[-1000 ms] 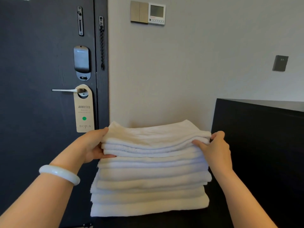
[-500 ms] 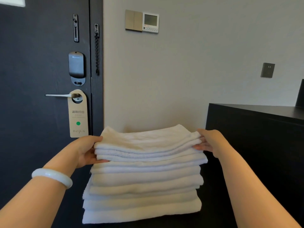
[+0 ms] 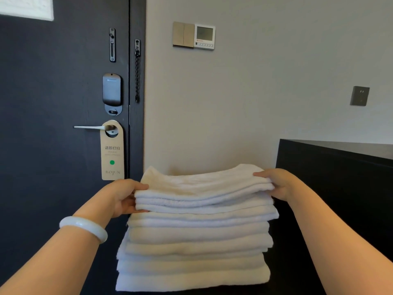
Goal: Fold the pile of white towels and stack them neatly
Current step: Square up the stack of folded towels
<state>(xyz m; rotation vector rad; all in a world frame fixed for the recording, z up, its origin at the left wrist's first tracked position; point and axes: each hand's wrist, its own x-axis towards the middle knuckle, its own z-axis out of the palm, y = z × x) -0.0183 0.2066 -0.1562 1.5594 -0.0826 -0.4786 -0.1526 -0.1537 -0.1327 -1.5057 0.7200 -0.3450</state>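
The top towels (image 3: 202, 188) are being grasped at both ends: the left grip (image 3: 125, 196) is being clamped on their left end, thumb above and fingers beneath, while the right grip (image 3: 276, 184) is being curled over their right end. Directly below both grips, the remaining folded stack (image 3: 195, 252) is being carried on a dark surface (image 3: 295, 269). Behind the left grip, a pale bracelet (image 3: 85, 228) is being worn.

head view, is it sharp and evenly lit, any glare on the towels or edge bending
Head view: soft even light, no glare on the stack of folded white towels; forearms stretched at the lower corners; small print on the beige card door hanger is blurred; the black cabinet loses detail in shadow.
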